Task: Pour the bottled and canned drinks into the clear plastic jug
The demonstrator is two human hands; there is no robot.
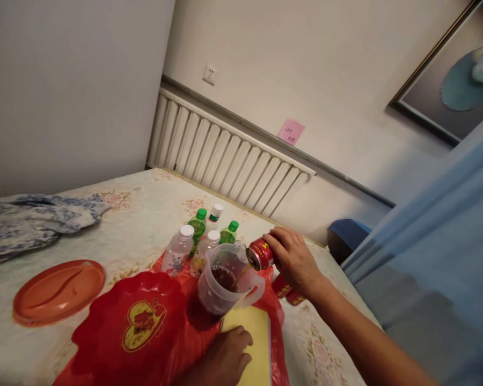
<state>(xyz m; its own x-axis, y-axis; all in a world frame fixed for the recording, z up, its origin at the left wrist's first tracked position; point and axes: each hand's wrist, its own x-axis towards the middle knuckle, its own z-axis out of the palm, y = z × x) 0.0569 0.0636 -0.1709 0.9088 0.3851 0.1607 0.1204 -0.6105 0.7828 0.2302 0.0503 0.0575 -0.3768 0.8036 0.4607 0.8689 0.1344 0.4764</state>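
My right hand (295, 260) is wrapped around a red drink can (261, 253), tipped to the left. A thin brown stream runs from its mouth into a translucent plastic measuring jug (215, 292), whose handle points right. Dark brown liquid (224, 279) stands in the jug. My left hand (228, 354) rests below the jug on a yellow pad or booklet (254, 335); its fingers are loosely bent and apart, with nothing in them. Two more red cans (282, 287) lie or stand just behind my right wrist, partly hidden.
Several bottles, among them a white-capped one (179, 252) and a green-capped one (199, 228), cluster behind the jug. A red scalloped tray (104, 327) and an orange lid (58, 292) lie left. Patterned cloth (40, 220), a radiator (225, 155) and a blue curtain (434, 257) surround them.
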